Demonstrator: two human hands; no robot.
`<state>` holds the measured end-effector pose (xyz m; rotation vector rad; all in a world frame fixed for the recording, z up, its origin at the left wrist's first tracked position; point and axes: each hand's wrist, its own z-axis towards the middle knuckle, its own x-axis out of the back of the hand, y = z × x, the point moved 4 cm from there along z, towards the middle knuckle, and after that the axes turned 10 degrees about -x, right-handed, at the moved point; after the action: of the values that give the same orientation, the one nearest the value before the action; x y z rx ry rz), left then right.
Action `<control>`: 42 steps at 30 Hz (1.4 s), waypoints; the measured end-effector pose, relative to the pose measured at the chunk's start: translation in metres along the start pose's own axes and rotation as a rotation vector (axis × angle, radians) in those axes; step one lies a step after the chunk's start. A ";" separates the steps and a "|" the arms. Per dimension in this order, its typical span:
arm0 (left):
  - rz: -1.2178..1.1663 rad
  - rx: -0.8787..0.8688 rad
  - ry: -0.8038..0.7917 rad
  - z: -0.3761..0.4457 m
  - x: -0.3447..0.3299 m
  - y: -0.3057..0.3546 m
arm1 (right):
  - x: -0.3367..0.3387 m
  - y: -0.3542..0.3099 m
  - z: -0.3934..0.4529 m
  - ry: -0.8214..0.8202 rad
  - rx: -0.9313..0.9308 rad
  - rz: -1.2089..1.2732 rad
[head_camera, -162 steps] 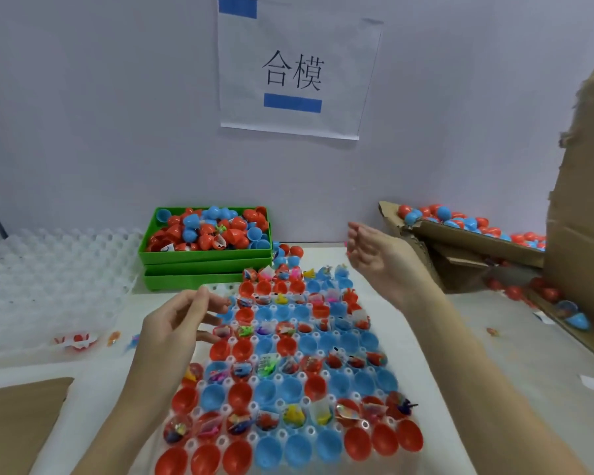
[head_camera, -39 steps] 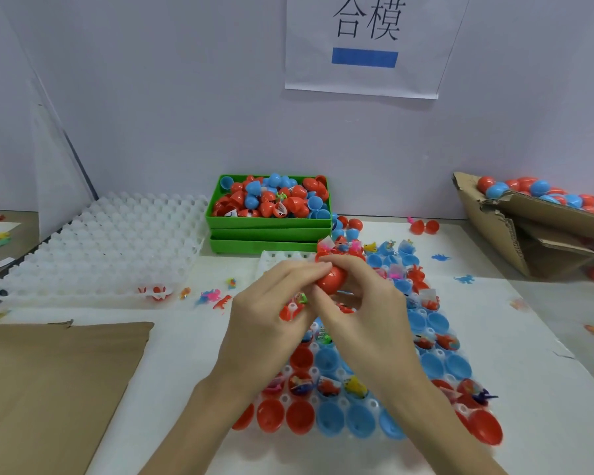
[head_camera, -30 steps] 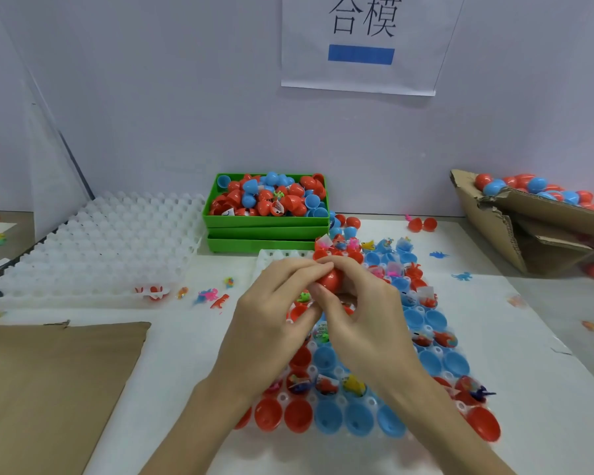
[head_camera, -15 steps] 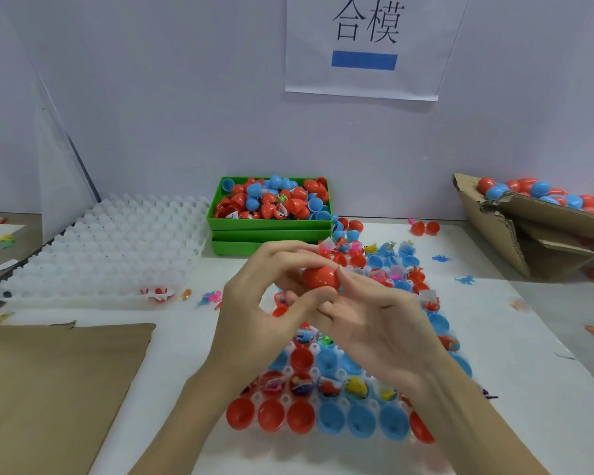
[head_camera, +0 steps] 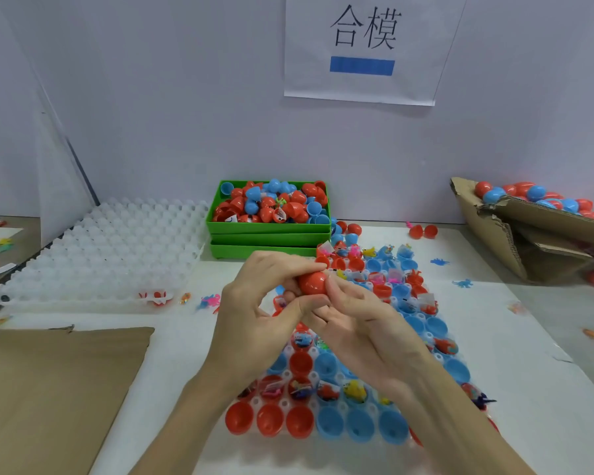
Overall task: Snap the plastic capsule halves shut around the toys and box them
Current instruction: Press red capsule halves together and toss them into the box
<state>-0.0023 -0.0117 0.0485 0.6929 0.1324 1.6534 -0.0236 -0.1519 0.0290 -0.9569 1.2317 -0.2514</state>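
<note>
red capsule (head_camera: 312,282) sits pinched betw both my hands, held up over the far half of the clear tray (head_camera: 326,401). left hand (head_camera: 254,315) wraps it w/ fingers over the top and thumb under; right hand (head_camera: 360,323) presses fingertips on its right side, so both are clamped on it. tray below holds red and blue halves, many w/ small toys inside. beyond the tray is a green bin (head_camera: 268,231) heaped w/ loose halves. right of the tray, a cardboard box (head_camera: 515,231) carries closed capsules. left of it, an empty white tray (head_camera: 100,255) and a flat cardboard sheet (head_camera: 48,389).
</note>
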 end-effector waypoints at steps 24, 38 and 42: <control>0.033 0.163 0.045 -0.001 0.006 -0.023 | 0.051 -0.175 -0.025 0.364 0.412 0.426; 0.241 0.341 -0.088 -0.018 0.001 -0.059 | 0.075 -0.078 -0.030 0.585 0.097 -0.383; 0.233 0.399 -0.066 -0.016 -0.007 -0.064 | 0.073 -0.064 -0.034 0.616 0.067 -0.413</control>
<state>0.0449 0.0002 0.0031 1.0972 0.3517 1.8446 -0.0067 -0.2537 0.0256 -1.1103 1.5543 -0.9631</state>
